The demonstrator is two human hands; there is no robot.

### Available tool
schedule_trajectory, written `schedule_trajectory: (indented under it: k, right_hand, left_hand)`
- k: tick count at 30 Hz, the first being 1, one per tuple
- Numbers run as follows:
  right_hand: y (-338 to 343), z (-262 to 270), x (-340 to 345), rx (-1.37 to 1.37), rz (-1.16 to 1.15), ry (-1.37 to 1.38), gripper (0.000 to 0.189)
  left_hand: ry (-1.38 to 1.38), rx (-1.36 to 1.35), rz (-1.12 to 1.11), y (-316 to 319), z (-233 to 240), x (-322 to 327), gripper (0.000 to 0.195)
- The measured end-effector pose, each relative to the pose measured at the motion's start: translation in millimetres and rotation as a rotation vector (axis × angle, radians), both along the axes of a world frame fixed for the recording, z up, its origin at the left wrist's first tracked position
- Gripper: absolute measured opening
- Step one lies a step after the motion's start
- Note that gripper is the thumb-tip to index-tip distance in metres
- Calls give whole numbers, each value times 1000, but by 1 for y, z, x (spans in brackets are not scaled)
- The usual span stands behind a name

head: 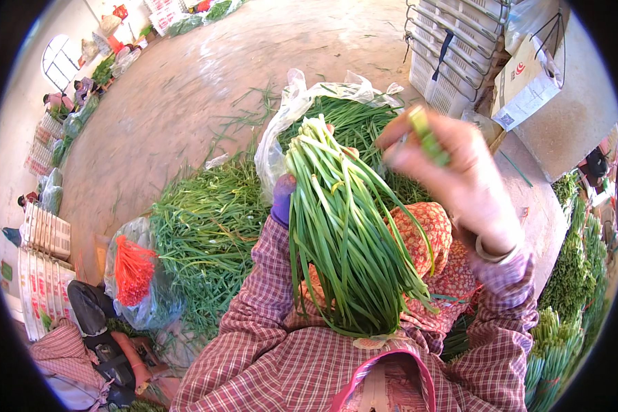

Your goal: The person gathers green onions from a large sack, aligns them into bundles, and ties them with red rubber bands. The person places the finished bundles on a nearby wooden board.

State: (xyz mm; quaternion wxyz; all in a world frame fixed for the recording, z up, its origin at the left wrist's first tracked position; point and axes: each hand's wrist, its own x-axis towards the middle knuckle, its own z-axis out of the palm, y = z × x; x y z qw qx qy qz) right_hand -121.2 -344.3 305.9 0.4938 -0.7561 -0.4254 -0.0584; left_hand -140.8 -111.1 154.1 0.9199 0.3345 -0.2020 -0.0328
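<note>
A thick bunch of long green leafy stalks [345, 232], like garlic chives, hangs over my lap with its pale ends uppermost. My left hand [284, 198], partly covered in purple, grips the bunch near those pale ends, and its fingertips show on the far side. To the right of the bunch, my right hand [442, 159] is raised and blurred, with a short yellow-green piece of stalk [428, 135] pinched in its fingers. Beyond the bunch lies a clear plastic bag [273, 149] with more green stalks [350, 116] in it.
A heap of loose green leaves [211, 226] lies at left, beside orange-red ties [133, 270] on a plastic bag. White plastic crates [453, 56] and a paper bag [527, 82] stand at upper right. Tied bunches [551, 350] stand at lower right. A co-worker's arm [64, 355] shows at lower left.
</note>
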Motion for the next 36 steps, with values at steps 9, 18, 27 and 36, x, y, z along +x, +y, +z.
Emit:
schedule_trajectory:
  k: [9,18,27,36]
  right_hand:
    - [38,-37,-17,-399,-193,-434,21]
    - [15,-5,0,-99,317,853,25]
    - [23,-18,7,175,240,866,18]
    - [39,-29,25,-5,30,345,23]
  left_hand:
    - [5,33,32,-1,8,0,112]
    - [17,18,39,-2,3,7,116]
    - [-20,-227,-115,-4,-11,5,116]
    - [-181,-358,-393,-7,-10,13,114]
